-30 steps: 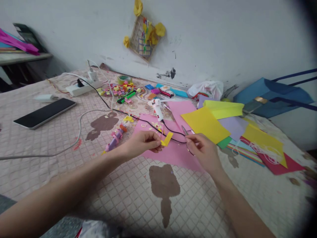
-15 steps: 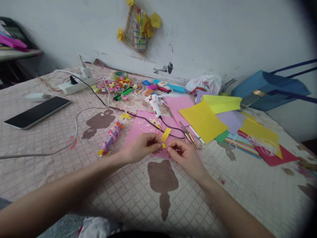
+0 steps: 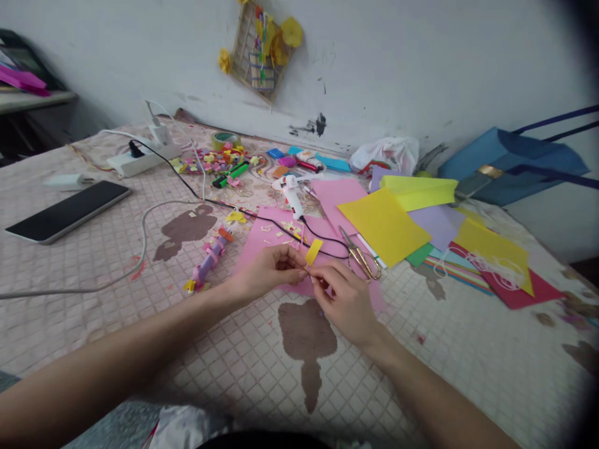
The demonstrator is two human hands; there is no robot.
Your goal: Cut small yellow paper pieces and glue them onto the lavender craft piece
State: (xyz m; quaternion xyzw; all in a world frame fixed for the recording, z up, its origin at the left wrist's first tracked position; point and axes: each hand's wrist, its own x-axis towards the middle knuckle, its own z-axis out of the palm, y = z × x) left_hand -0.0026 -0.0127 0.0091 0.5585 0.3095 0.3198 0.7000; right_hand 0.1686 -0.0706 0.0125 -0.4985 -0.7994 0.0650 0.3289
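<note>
My left hand [image 3: 274, 272] and my right hand [image 3: 341, 293] meet at their fingertips over a pink sheet [image 3: 256, 242]. Both are closed in a pinch, and whatever lies between the fingers is too small to name. Just beyond the fingertips is a yellow strip [image 3: 313, 251]. Small pale scraps [image 3: 281, 232] lie on the pink sheet. Gold-handled scissors [image 3: 364, 259] rest to the right of my right hand, and a white glue gun [image 3: 291, 197] lies behind the hands. To the left of my left hand lies a purple stick with pink wraps [image 3: 208, 259].
Coloured sheets [image 3: 384, 226] are spread at the right, near a blue bag [image 3: 510, 167]. At the left are a dark phone [image 3: 70, 211] and a power strip [image 3: 140, 159]. A black cable [image 3: 224, 206] crosses behind my hands. Paper bits [image 3: 215, 161] lie at the back.
My fingertips have drawn closer together, and the small yellow piece seen between them earlier is now hidden. My right hand has shifted slightly left. The view has moved a little.
</note>
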